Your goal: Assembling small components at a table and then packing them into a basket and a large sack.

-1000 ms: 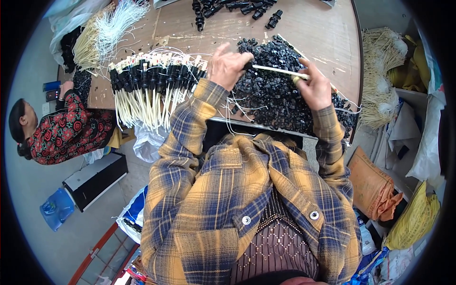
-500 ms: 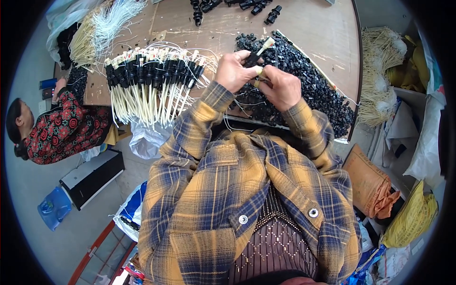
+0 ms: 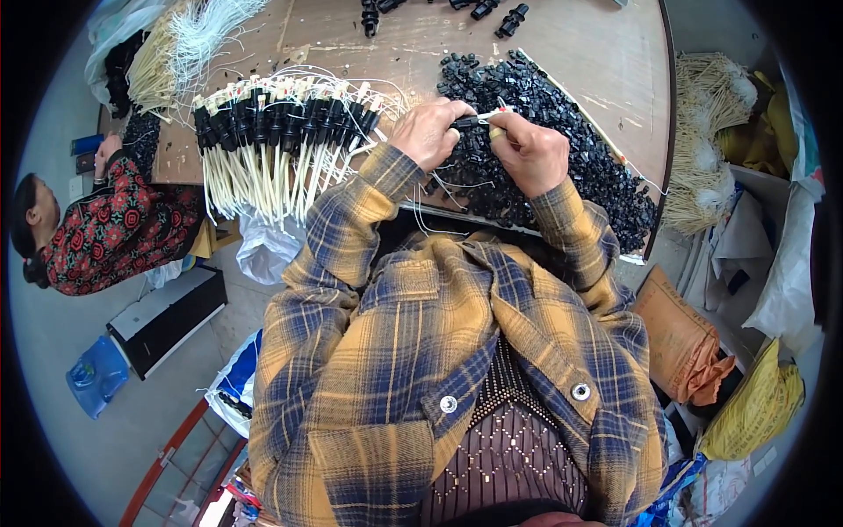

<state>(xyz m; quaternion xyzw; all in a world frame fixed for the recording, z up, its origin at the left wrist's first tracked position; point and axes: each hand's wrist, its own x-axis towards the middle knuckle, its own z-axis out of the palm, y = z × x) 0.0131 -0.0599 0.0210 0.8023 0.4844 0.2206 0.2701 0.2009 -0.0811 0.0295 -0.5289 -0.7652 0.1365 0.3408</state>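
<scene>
Tube [image 3: 469, 122], black with a pale end, is in both hands, over the left side of a heap of small black parts [image 3: 566, 180] by the near edge of the table [image 3: 615, 53]. The left hand [image 3: 428, 134] is almost closed, thumb and finger pinching the black part. The right hand [image 3: 534, 154] is curled too, its fingertips on the pale end. I think it helps to hold tight with the left and go straight and slow with the right. More tubes [image 3: 272, 123] lie in a row along the near edge, toward the left corner.

an orange sack [image 3: 680, 338] sits near a yellow sack [image 3: 753, 408].
</scene>
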